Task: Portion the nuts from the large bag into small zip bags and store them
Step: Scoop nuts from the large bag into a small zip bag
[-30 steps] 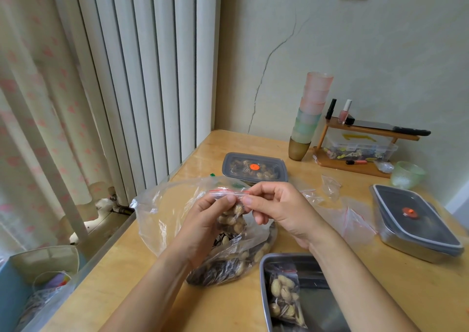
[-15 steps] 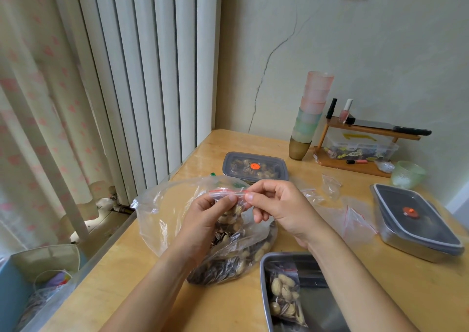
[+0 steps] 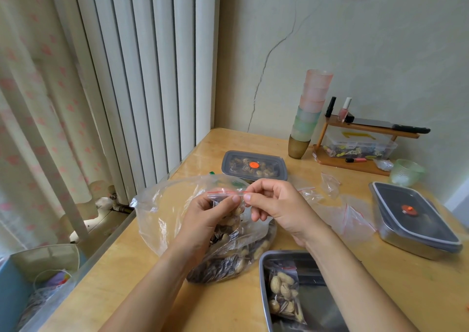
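Head camera: A person is sitting at a wooden table (image 3: 418, 286) and pinching the red zip strip of a small zip bag (image 3: 226, 192) between both hands. The left hand (image 3: 208, 220) is curling around the bag's body from the left, with thumb and forefinger gripping the left part of the strip. The right hand (image 3: 276, 204) is nipping the strip's right end between thumb and forefinger, its other fingers folded loosely beneath. Nuts are showing through the small bag just under the left thumb. The bag is hanging above the large bag (image 3: 162, 204), which is lying open and crumpled on the table directly under the hands, nuts and dark seeds pooling at its near end. Just beside it, at the near edge, a filled zip bag (image 3: 283, 293) is lying in an open metal tray (image 3: 264, 263). A lidded container (image 3: 253, 165) holding nuts is sitting beyond the hands; a second lidded container (image 3: 416, 220) is standing to the right, with empty zip bags (image 3: 352, 217) lying between it and the right hand.
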Demonstrator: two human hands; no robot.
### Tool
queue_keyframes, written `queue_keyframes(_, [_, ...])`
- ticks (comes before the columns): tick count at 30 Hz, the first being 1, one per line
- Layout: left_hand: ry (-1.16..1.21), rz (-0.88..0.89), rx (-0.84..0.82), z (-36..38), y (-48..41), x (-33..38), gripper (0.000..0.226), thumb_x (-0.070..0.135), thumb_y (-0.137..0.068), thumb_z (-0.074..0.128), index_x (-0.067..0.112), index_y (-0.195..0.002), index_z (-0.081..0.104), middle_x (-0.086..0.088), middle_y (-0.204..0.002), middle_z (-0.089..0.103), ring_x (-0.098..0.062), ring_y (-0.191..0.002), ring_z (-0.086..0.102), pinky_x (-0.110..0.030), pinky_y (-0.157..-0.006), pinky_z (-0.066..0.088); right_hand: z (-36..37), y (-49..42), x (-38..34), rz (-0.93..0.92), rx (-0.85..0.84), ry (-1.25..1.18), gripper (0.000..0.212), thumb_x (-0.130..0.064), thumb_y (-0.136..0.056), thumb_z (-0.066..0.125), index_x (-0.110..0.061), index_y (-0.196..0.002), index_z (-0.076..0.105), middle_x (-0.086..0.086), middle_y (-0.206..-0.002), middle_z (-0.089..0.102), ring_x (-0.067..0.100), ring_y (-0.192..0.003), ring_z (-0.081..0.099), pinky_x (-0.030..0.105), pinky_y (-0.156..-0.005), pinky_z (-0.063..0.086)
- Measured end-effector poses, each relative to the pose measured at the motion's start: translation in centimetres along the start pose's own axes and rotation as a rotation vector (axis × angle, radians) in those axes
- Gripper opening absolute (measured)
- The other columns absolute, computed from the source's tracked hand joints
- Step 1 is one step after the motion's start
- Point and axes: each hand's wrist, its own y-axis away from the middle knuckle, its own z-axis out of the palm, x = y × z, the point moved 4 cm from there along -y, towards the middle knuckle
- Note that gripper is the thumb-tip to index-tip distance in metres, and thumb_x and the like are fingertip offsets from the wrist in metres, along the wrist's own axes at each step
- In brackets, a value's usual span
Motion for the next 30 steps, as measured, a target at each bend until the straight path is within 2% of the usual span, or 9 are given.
queue_keyframes(5, [-0.015, 0.002, 0.025, 0.0, 0.27, 0.23, 0.009, 0.013, -0.093, 0.07, 0.004, -0.093, 0.072, -0.005, -0.069, 0.058, -0.01, -0.056, 0.049, -0.02, -0.05, 0.041, 0.05, 0.04, -0.14, -0.011, 0.003, 0.031, 0.008, -0.008, -0.096, 0.069, 0.0, -0.098, 0.07, 0.004, -0.077, 0.069, 0.016, -0.064, 0.062, 0.024, -0.059, 0.047])
queue_keyframes(9, [-0.039, 0.006, 0.053, -0.17, 0.23, 0.26, 0.019, 0.018, -0.092, 0.072, 0.0, -0.098, 0.073, -0.014, -0.074, 0.054, -0.015, -0.059, 0.047, -0.023, -0.05, 0.04, 0.02, 0.01, -0.15, -0.022, 0.009, 0.067, 0.006, -0.011, -0.096, 0.071, -0.005, -0.095, 0.071, 0.008, -0.079, 0.068, 0.016, -0.064, 0.062, 0.025, -0.06, 0.047])
queue_keyframes(13, [-0.071, 0.035, 0.074, -0.35, 0.23, 0.29, 0.021, 0.02, -0.092, 0.073, -0.001, -0.097, 0.075, -0.011, -0.077, 0.06, -0.015, -0.065, 0.052, -0.024, -0.055, 0.044, -0.04, 0.01, -0.03, -0.018, 0.016, 0.076, 0.007, -0.013, -0.096, 0.072, -0.006, -0.095, 0.071, 0.009, -0.079, 0.069, 0.016, -0.065, 0.063, 0.024, -0.061, 0.047])
queue_keyframes(19, [-0.091, 0.066, 0.122, -0.43, 0.23, 0.35, 0.013, 0.024, -0.086, 0.076, 0.013, -0.089, 0.081, -0.007, -0.078, 0.069, -0.018, -0.071, 0.059, -0.026, -0.06, 0.047, 0.0, 0.11, -0.09, -0.014, 0.031, 0.1, 0.009, -0.013, -0.095, 0.072, -0.004, -0.096, 0.071, 0.008, -0.08, 0.07, 0.015, -0.064, 0.064, 0.024, -0.061, 0.048])
queue_keyframes(24, [-0.084, 0.071, 0.126, -0.43, 0.25, 0.24, 0.018, 0.02, -0.089, 0.075, 0.004, -0.095, 0.079, -0.005, -0.069, 0.064, -0.012, -0.06, 0.054, -0.023, -0.054, 0.044, -0.11, 0.19, -0.11, -0.029, 0.058, 0.153, 0.01, -0.016, -0.095, 0.073, -0.006, -0.095, 0.07, 0.018, -0.083, 0.072, 0.015, -0.064, 0.065, 0.026, -0.064, 0.049])
queue_keyframes(28, [-0.07, 0.082, 0.104, -0.19, 0.21, 0.29, 0.019, 0.019, -0.089, 0.073, 0.002, -0.096, 0.078, -0.003, -0.067, 0.063, -0.011, -0.057, 0.053, -0.023, -0.052, 0.045, 0.22, 0.1, -0.06, -0.046, 0.039, 0.245, 0.009, -0.023, -0.094, 0.076, -0.016, -0.094, 0.071, 0.007, -0.076, 0.074, 0.015, -0.065, 0.069, 0.03, -0.065, 0.05])
queue_keyframes(30, [-0.066, 0.079, 0.086, -0.14, 0.16, 0.19, 0.02, 0.019, -0.091, 0.072, 0.001, -0.099, 0.078, -0.004, -0.07, 0.066, -0.011, -0.06, 0.055, -0.023, -0.055, 0.046, 0.34, 0.09, -0.07, -0.057, 0.05, 0.292, 0.009, -0.022, -0.092, 0.077, -0.017, -0.093, 0.071, 0.007, -0.077, 0.075, 0.015, -0.064, 0.07, 0.032, -0.065, 0.052])
